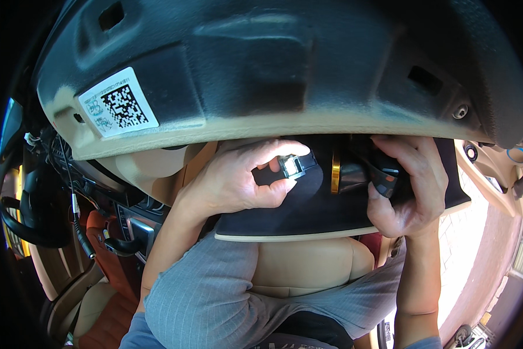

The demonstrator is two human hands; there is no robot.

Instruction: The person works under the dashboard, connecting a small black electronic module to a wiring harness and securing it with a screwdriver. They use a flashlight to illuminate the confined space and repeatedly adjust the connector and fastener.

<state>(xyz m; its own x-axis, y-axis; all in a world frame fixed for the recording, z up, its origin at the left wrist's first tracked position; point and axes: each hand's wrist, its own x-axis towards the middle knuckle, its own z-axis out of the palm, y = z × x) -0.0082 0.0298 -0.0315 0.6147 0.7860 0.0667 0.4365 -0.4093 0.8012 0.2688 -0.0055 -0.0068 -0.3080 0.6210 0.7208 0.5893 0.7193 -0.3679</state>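
Note:
A small dark block with a bright, glassy-looking end (292, 166) is pinched between the thumb and fingertips of my left hand (238, 177). What kind of part it is I cannot make out. My right hand (410, 186) wraps round a black handheld tool (383, 180). Its black barrel carries a gold ring (335, 171) at the end that points left toward the small block, with a gap between them. Both hands are over a flat black panel (273, 218) with a pale edge, which lies above my lap. The fingers of my right hand partly hide the tool.
A large dark moulded panel (250, 75) with a white code label (119, 103) spans the space above my hands. To the left are loose wiring (75, 215), a black lever (122, 246) and an orange-red seat (104, 250). A beige door (494, 174) stands open at right.

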